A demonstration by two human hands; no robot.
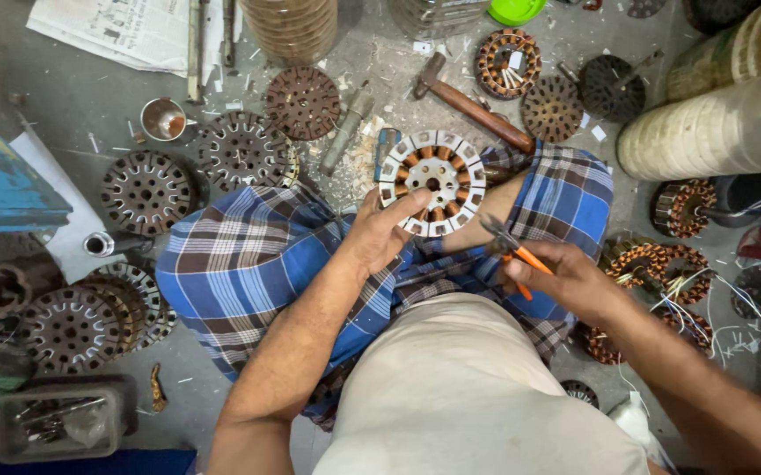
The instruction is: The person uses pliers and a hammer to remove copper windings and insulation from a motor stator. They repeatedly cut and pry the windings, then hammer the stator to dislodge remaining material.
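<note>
The round motor core point(432, 183) rests on the person's knee, over the blue checked cloth point(248, 264), its flat face turned up to the camera. It is a white-rimmed ring of slots with copper-brown windings around a small centre hole. The left hand point(379, 230) is the nearer one: it grips the core's lower left edge, thumb across the rim. The right hand point(565, 280) sits to the lower right, apart from the core, closed around orange-handled pliers point(511, 251) whose jaws point up-left toward it. A hammer point(468, 104) lies on the floor beyond.
</note>
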